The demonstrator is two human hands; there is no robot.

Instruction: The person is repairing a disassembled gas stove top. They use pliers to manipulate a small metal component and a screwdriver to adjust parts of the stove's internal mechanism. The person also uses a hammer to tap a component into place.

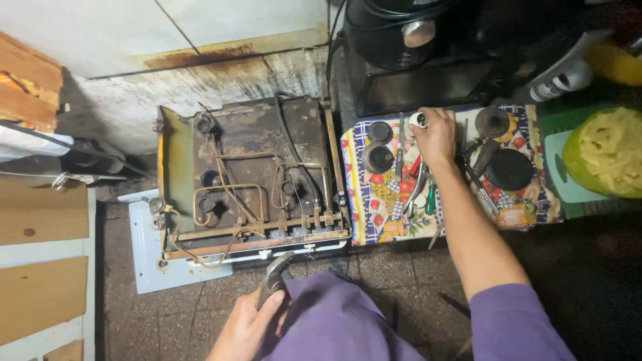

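Right hand (pixel 436 137) reaches out over the patterned cloth (pixel 374 200), fingers closed around a small white roll (pixel 418 119), likely tape, held just above the cloth's far edge. Left hand (pixel 249 325) rests low by the purple-clad lap, curled around the handle of a grey metal tool (pixel 274 275), probably pliers, its head pointing toward the stove. On the cloth near the right hand: round dark burner caps (pixel 378 158), a larger black disc (pixel 509 169), a green-handled screwdriver (pixel 430 199) and other hand tools. Left of the cloth, the opened gas stove (pixel 247 180) sits on the tiled floor, copper tubing exposed. Yellow-green bag (pixel 605 150) at far right.
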